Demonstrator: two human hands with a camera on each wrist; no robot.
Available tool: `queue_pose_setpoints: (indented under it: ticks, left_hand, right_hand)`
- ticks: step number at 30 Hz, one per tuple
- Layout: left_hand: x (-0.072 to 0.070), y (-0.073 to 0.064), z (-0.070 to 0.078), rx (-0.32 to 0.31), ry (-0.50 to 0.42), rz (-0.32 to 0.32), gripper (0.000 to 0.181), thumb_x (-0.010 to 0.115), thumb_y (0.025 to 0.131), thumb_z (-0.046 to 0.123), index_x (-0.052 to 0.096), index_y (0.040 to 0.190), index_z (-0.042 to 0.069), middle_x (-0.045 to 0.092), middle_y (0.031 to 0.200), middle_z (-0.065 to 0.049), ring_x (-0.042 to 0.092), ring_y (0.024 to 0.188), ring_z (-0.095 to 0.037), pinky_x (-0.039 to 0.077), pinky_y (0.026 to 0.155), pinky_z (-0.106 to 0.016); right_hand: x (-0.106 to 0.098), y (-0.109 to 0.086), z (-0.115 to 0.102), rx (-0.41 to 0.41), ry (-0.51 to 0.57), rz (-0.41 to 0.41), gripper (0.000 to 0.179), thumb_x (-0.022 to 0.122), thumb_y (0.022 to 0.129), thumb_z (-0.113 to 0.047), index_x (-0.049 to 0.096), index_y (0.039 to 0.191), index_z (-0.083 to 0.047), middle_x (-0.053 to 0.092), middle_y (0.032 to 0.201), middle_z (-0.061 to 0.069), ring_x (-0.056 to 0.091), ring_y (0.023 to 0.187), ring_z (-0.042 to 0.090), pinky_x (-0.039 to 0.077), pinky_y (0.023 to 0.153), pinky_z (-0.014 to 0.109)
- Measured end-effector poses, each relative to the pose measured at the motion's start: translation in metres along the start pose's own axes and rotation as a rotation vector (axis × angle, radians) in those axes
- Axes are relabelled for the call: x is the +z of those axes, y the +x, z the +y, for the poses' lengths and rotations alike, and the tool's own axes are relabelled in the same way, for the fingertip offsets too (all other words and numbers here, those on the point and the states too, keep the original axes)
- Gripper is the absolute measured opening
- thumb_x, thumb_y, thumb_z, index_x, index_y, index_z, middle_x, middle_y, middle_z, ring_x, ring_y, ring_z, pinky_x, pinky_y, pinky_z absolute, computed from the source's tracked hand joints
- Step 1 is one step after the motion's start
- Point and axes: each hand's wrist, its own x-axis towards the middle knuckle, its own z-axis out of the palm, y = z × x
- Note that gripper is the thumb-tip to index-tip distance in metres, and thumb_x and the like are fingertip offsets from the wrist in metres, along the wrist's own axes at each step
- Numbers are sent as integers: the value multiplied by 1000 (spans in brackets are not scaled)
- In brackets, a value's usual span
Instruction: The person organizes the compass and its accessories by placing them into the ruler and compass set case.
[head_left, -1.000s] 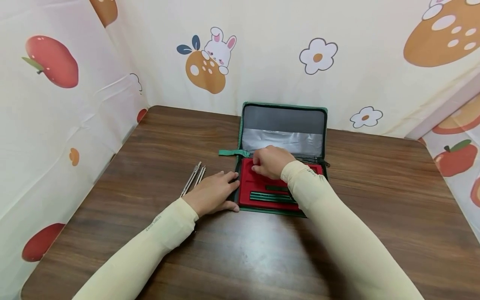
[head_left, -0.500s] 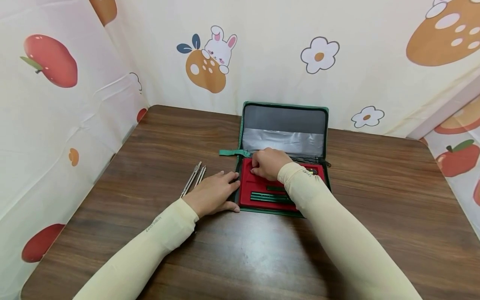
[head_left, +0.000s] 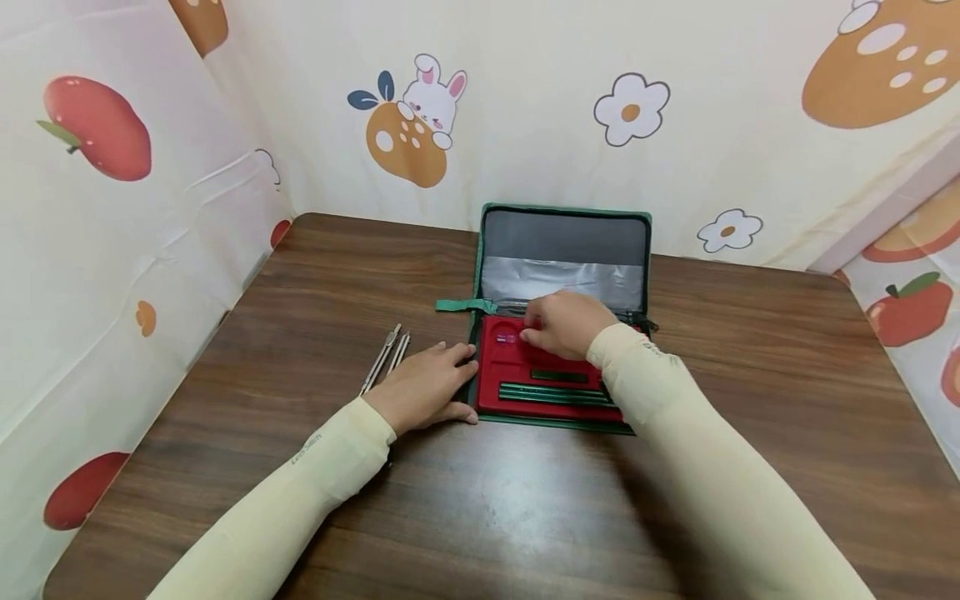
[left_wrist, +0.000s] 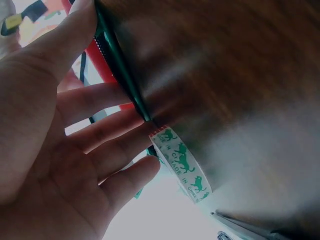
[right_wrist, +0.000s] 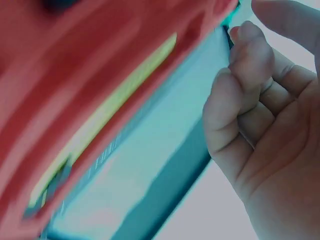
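In the head view, my left hand (head_left: 423, 385) rests with straight fingers along the left edge of an open green zip case (head_left: 566, 212). The left wrist view shows its fingers (left_wrist: 107, 122) at the case edge, beside a white curved strip (left_wrist: 182, 162) printed with green animals. My right hand (head_left: 573, 323) is over the upper part of the red tray (head_left: 491, 392), its fingers loosely bent with nothing visible in them. A small clear and pink piece (head_left: 507, 337) sits in the tray's upper left recess. Dark green rods (head_left: 555, 392) lie in the front slot.
A metal compass (head_left: 381, 360) and another slim metal tool (head_left: 400, 354) lie on the wooden table (head_left: 480, 517), left of the case. A green strap (head_left: 453, 306) sticks out leftward. A long yellow piece (right_wrist: 110, 112) fills a tray slot. A printed curtain (head_left: 525, 100) stands behind.
My right hand has moved right from the tray's upper left recess, uncovering the small clear and pink piece there. The left hand has stayed put.
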Motion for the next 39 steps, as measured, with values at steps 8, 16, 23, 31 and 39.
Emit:
queue_pose_setpoints:
  ticks: [8, 16, 23, 31, 39]
  left_hand:
    - [-1, 1, 3, -3, -2, -11, 71, 73, 89, 50, 60, 136, -2, 52, 141, -21, 53, 128, -34, 39, 110, -49]
    - [2, -1, 2, -13, -13, -8, 72, 73, 89, 50, 60, 137, -2, 52, 142, -21, 53, 129, -33, 38, 111, -48]
    - [2, 0, 2, -8, -11, -8, 72, 72, 89, 50, 59, 137, -2, 51, 143, -20, 53, 129, -33, 38, 111, -48]
    - [-1, -1, 3, -32, -15, -13, 73, 73, 88, 51, 59, 138, 0, 50, 145, -19, 52, 130, -34, 38, 110, -48]
    - [2, 1, 4, -31, -30, -24, 72, 72, 89, 50, 59, 138, 0, 49, 146, -20, 52, 130, -34, 39, 110, -48]
  right_hand:
    - [-17, -64, 41, 59, -28, 79, 26, 73, 92, -27, 75, 111, -9, 73, 94, 3, 65, 79, 20, 56, 78, 47]
    - [-7, -117, 73, 103, -22, 69, 22, 75, 89, -21, 74, 107, -8, 66, 78, -4, 58, 67, 13, 53, 62, 40]
    - [6, -173, 98, 141, 39, 73, 19, 75, 90, -20, 74, 105, -8, 66, 77, -10, 55, 65, 5, 49, 58, 34]
    - [23, -223, 110, 280, 114, -22, 29, 69, 95, -32, 71, 111, -8, 58, 73, -11, 50, 61, 7, 42, 54, 31]
    - [40, -257, 110, 352, 117, -90, 41, 65, 94, -53, 71, 107, -15, 58, 74, -11, 52, 64, 5, 45, 56, 34]
